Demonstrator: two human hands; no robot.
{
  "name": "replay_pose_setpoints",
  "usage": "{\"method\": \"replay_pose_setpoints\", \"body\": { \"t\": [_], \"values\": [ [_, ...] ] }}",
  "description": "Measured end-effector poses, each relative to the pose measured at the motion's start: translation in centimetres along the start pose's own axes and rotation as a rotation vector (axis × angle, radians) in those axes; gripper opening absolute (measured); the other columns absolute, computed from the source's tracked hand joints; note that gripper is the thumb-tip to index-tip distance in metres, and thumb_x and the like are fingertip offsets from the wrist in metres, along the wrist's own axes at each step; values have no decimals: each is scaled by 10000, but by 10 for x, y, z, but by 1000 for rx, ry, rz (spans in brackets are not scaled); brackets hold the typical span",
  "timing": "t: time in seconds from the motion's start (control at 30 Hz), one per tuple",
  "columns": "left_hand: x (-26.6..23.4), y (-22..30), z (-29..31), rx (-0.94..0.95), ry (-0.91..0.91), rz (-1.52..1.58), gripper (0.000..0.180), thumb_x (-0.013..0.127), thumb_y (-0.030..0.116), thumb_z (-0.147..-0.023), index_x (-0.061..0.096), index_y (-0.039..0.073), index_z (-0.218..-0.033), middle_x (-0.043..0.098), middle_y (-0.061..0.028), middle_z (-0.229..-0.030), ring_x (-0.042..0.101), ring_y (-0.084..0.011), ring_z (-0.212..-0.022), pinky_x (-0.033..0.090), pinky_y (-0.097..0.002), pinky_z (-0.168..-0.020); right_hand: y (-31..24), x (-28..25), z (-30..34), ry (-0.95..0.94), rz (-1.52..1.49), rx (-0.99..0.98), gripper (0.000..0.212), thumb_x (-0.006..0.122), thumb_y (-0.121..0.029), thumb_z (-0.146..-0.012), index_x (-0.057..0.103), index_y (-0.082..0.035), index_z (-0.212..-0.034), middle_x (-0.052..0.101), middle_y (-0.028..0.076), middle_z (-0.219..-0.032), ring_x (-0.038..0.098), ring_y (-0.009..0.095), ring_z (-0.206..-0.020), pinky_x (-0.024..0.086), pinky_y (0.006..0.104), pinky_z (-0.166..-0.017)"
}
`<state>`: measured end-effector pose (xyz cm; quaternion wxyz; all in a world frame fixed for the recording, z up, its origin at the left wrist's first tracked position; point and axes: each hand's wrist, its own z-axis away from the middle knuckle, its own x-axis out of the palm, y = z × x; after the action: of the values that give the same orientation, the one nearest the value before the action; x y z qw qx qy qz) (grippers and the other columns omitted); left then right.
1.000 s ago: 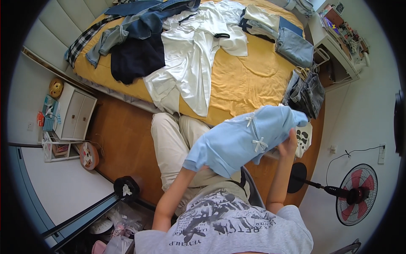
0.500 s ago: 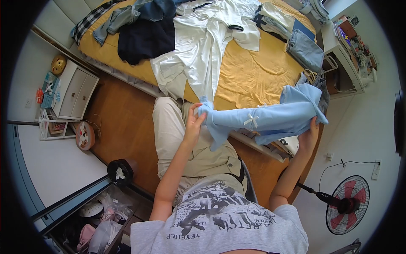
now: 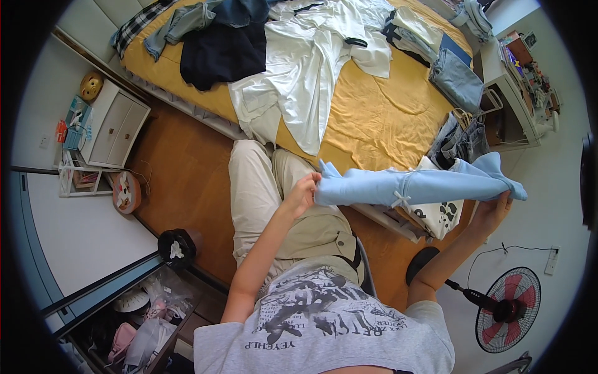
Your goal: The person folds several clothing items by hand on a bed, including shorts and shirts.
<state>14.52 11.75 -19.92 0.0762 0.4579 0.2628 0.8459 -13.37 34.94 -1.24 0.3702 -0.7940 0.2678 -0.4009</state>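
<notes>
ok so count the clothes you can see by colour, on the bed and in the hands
light blue garment, stretched between left hand and right hand: 1
white shirts on the bed: 2, roughly, they overlap
dark navy top: 1
denim pieces: 3 at least
plaid shirt: 1
total: about 8

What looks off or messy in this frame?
Nothing damaged or spilled. The bed is strewn with unfolded clothes; a white garment hangs over its near edge. The light blue garment is stretched flat between the left hand and right hand.
</notes>
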Motion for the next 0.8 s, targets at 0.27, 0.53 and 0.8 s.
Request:
{"method": "replay_pose_setpoints", "body": {
  "t": [0.27, 0.53, 0.8],
  "values": [
    [-18, -70, -10, -291, -59, -202, 266, 592, 192, -783, 492, 47, -982, 550, -18, -861, 536, -106, -780, 436, -232, -682, 1, -12, 0, -42, 58, -41, 223, 515, -115, -834, 450, -51, -1038, 535, 61, -987, 527, 169, -905, 426, 321, -823],
    [-19, -96, -4, -451, -263, -299, 178, 558, 143, -800, 557, 21, -929, 563, -9, -836, 501, -74, -725, 406, -202, -671, -4, -37, 7, -1, 154, -75, 243, 516, -118, -834, 442, -29, -1048, 518, 74, -988, 505, 151, -922, 394, 299, -855],
    [-13, -47, -20, -387, -43, -243, 266, 491, 173, -759, 505, 122, -1019, 541, 11, -946, 483, -108, -910, 371, -306, -812, -3, -25, -4, 145, 205, -30, 368, 504, -76, -829, 369, 5, -1162, 509, 94, -1030, 508, 157, -948, 408, 295, -826]
  ]
}}
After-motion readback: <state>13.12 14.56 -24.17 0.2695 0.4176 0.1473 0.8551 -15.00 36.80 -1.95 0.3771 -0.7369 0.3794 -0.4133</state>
